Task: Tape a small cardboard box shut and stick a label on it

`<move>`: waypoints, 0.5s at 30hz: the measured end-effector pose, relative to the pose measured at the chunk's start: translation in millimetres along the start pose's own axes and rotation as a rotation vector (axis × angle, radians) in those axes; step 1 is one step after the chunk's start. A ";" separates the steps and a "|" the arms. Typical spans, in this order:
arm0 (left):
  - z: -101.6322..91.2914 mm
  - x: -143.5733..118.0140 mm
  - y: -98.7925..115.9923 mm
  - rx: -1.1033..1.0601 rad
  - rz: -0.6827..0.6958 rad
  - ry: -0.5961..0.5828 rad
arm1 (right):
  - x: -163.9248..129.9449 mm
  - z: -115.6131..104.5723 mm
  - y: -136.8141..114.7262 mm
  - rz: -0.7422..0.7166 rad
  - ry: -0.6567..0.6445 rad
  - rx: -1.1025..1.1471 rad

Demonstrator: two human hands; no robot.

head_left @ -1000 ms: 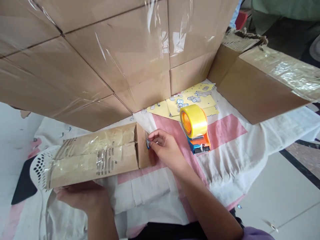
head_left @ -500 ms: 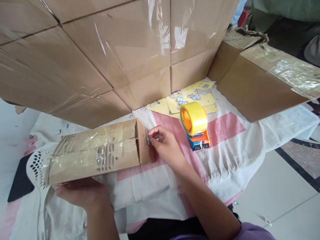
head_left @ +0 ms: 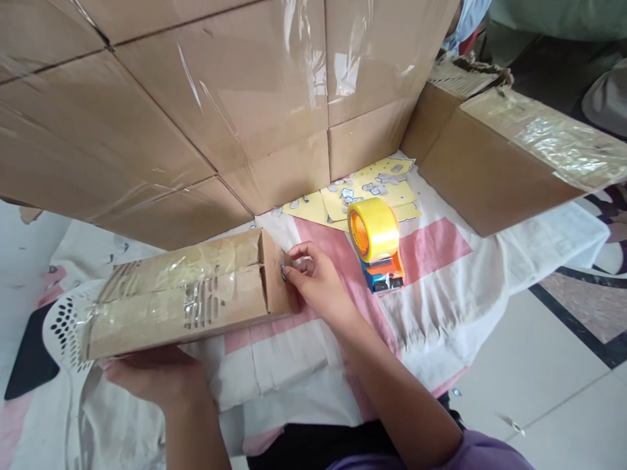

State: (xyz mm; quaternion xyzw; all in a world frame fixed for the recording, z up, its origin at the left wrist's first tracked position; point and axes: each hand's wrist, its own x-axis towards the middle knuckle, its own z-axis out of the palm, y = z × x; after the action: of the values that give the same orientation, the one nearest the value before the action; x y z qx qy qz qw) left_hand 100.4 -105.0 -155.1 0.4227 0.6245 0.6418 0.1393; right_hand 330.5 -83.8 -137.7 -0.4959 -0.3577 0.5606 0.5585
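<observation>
A long cardboard box [head_left: 176, 300] with old clear tape on top lies across a white perforated basket [head_left: 63, 326]. My left hand [head_left: 151, 378] grips the box's near long side from below. My right hand [head_left: 313, 281] pinches a small blue and white sticker [head_left: 283, 273] and holds it against the box's right end face. A roll of yellow tape in an orange and blue dispenser [head_left: 376, 245] stands on the cloth just right of my right hand.
Large taped cardboard boxes [head_left: 196, 104] form a wall behind. Another taped box [head_left: 494, 156] sits at the right. Yellow sticker sheets [head_left: 362, 192] lie at the wall's foot. A white and pink cloth [head_left: 441, 274] covers the surface; tiled floor shows at the right.
My right hand has pressed the sticker closer onto the box's end face. The view has shifted slightly, so everything sits a little to the left.
</observation>
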 end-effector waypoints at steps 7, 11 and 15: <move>0.3 -0.3 -6.2 -0.089 -0.010 -0.009 | -11.4 2.8 7.4 -0.077 0.025 -0.070; -4.8 5.6 -12.8 -0.024 -0.017 0.014 | -15.5 10.0 17.2 -0.128 0.003 -0.101; -2.7 10.7 -12.2 0.075 0.102 -0.064 | -26.8 25.4 22.3 -0.150 -0.116 -0.208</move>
State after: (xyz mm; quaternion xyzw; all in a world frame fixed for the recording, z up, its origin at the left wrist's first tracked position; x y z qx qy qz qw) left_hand 87.7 -97.1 -162.0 0.4791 0.6212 0.6103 0.1102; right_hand 297.1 -108.9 -148.4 -0.4898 -0.4815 0.5049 0.5228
